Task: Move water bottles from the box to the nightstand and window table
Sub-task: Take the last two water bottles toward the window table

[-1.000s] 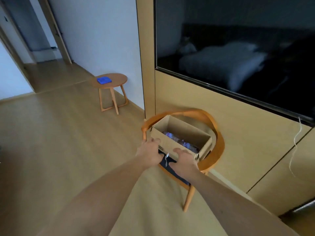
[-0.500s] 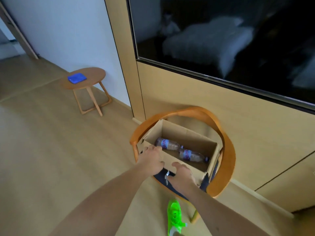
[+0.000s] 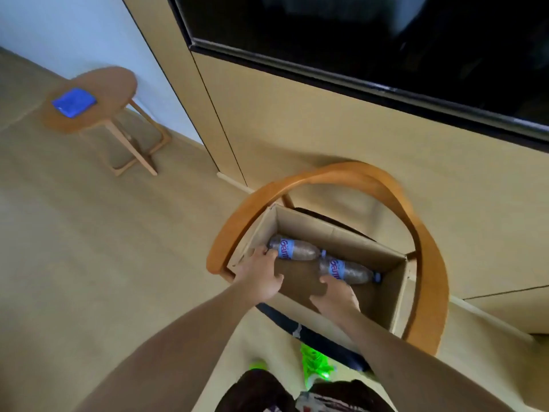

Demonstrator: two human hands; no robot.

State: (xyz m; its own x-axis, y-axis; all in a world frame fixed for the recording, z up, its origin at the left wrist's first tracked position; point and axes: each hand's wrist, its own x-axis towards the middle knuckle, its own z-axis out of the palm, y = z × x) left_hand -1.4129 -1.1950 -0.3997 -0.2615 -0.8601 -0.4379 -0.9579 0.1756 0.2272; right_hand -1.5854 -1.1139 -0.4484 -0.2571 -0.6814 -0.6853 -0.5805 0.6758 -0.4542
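An open cardboard box [image 3: 383,295] sits on the seat of a round-backed wooden chair [image 3: 427,263]. Two clear water bottles with blue labels lie end to end inside it. My left hand [image 3: 261,275] reaches over the box's left corner. Its fingertips touch the near end of the left bottle [image 3: 297,251], with the thumb spread apart. My right hand [image 3: 334,294] is inside the box with its fingers against the lower side of the right bottle [image 3: 347,270]. Neither bottle is lifted.
A small round wooden side table [image 3: 98,99] with a blue flat object [image 3: 74,102] stands at the far left by the wall. Behind the chair is a wood-panelled wall with a dark TV screen [image 3: 386,40]. My green shoes [image 3: 315,364] are on the floor below the chair.
I have stepped closer and now look down into the box. Both hands left the box's front wall and reached inside, onto the two bottles.
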